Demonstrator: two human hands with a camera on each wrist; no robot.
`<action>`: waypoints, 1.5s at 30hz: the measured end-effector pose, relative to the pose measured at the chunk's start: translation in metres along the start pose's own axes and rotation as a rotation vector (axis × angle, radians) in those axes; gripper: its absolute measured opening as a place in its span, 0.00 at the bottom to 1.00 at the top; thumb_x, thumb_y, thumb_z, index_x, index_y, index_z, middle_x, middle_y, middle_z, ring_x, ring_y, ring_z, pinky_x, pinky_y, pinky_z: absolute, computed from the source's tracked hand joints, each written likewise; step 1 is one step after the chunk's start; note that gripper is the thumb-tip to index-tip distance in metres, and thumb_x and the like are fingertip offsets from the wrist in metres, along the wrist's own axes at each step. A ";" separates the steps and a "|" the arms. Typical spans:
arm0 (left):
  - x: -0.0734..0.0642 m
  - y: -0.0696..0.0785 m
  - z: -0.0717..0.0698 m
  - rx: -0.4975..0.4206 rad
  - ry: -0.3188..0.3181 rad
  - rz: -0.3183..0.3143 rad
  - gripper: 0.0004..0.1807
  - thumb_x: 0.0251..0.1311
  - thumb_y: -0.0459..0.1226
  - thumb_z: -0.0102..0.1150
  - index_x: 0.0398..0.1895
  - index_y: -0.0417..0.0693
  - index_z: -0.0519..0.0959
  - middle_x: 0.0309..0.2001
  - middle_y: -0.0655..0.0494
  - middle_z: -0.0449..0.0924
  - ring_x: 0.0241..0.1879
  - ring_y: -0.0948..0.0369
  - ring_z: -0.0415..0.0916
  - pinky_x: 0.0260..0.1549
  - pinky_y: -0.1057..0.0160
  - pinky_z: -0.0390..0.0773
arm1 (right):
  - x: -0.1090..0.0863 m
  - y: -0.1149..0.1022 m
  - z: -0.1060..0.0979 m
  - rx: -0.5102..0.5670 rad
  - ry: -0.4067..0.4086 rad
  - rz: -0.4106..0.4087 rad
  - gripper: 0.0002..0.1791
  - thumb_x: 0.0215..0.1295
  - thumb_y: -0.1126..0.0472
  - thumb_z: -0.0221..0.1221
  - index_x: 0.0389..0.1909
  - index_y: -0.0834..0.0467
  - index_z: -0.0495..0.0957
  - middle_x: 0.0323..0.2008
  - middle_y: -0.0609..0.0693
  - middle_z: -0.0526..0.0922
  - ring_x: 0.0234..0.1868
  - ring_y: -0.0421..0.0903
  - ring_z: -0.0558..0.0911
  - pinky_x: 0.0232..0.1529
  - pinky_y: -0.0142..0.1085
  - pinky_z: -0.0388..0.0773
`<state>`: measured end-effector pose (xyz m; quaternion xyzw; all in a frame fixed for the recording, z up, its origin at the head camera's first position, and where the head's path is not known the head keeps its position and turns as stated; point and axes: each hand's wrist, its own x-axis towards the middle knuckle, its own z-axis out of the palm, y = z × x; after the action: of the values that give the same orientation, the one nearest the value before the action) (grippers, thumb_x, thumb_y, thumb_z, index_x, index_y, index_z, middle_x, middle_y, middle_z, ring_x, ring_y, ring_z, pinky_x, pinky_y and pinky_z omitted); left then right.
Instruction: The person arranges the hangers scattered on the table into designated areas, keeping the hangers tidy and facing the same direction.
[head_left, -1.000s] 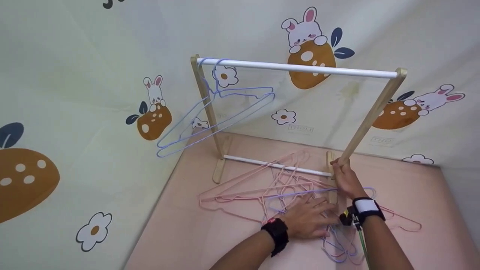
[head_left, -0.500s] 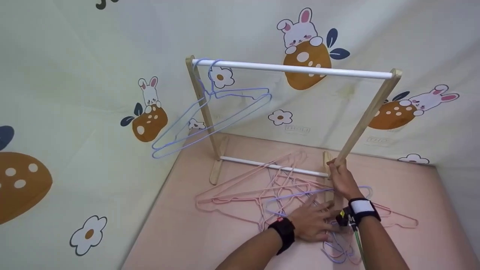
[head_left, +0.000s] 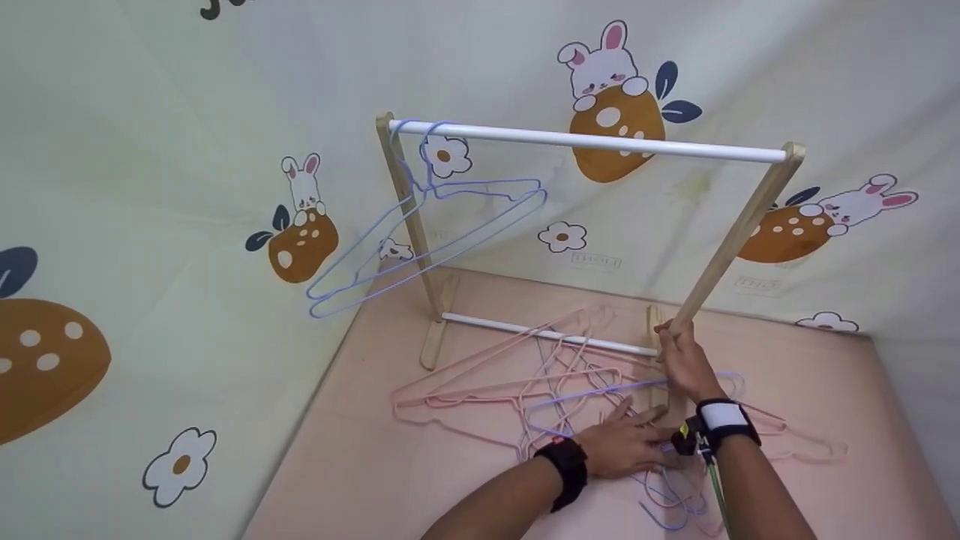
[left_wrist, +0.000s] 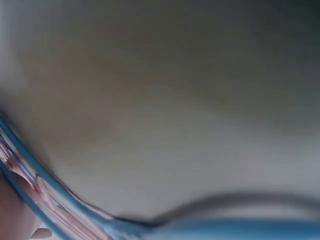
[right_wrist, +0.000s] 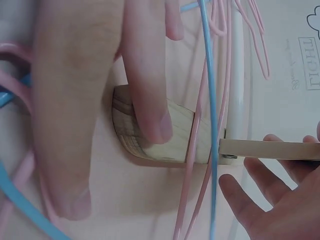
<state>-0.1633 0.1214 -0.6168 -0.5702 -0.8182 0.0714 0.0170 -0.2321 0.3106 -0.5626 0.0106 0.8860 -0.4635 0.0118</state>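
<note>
In the head view my right hand (head_left: 686,364) grips the lower end of the right wooden post (head_left: 724,259) of a small clothes rack. My left hand (head_left: 619,448) reaches in low among the tangled hangers, fingers extended beside the rack's right foot (head_left: 658,401). The right wrist view shows one of the left fingertips (right_wrist: 161,131) against that wooden foot, with pink and blue hanger wires crossing it. Pink hangers (head_left: 465,431) and a blue hanger (head_left: 592,391) lie in a pile around the hands. Blurred blue hanger wire (left_wrist: 240,227) fills the bottom of the left wrist view.
Two blue hangers (head_left: 427,247) hang at the left end of the rack's white top bar (head_left: 600,140). A lower white bar (head_left: 510,325) joins the feet. The pink surface (head_left: 337,465) meets a printed cloth wall (head_left: 225,112) behind and at the left.
My left hand has slipped slightly down among the hangers. The hanger hooks below it have shifted, and a pink hanger at the right has slid a little rightward. My right hand keeps its hold.
</note>
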 end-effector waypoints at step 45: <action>-0.066 -0.036 -0.036 0.246 0.273 0.308 0.17 0.87 0.46 0.43 0.57 0.77 0.84 0.66 0.68 0.80 0.76 0.61 0.69 0.77 0.55 0.64 | 0.000 0.003 -0.001 -0.057 0.007 -0.040 0.20 0.93 0.53 0.40 0.67 0.65 0.64 0.52 0.72 0.81 0.51 0.63 0.78 0.53 0.53 0.72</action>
<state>-0.1700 0.0507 -0.5724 -0.6864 -0.6967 0.0947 0.1856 -0.2324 0.3130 -0.5643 -0.0058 0.8989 -0.4381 -0.0002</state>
